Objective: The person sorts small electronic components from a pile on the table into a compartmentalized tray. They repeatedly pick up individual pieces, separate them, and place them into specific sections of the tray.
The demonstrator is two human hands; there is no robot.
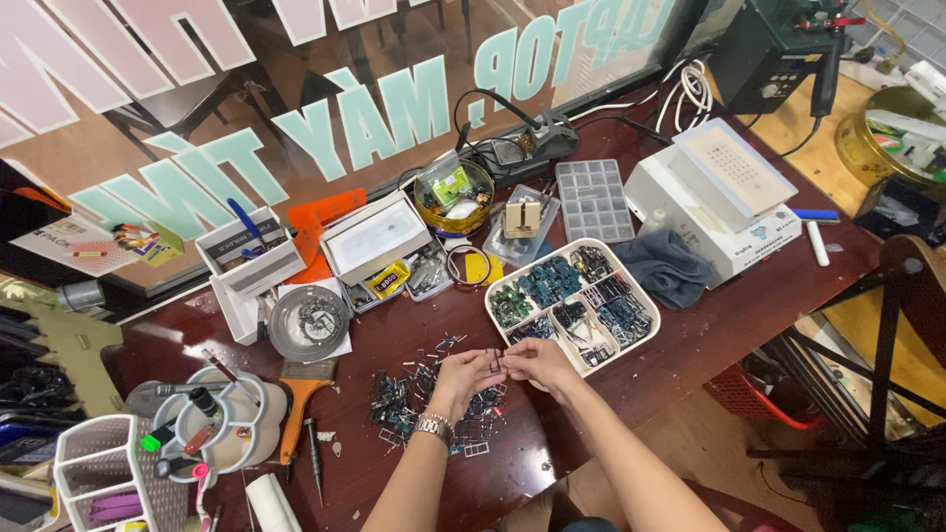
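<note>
My left hand [463, 379] and my right hand [537, 363] meet over the dark red table [709, 335]. Together their fingertips pinch a small dark electronic part [496, 365]. A watch sits on my left wrist. Under and left of the hands lies a scattered pile of small electronic parts [404, 399]. Just beyond the hands stands a white divided tray [645, 305] holding sorted blue and dark components in several compartments.
A grey cloth [665, 264], a white box-like device [724, 202] and a clear compartment box [593, 200] lie behind the tray. Left are open white boxes [246, 261], a round metal dish [308, 322], a brush [296, 399], a tool holder [212, 429] and a paper roll [271, 504].
</note>
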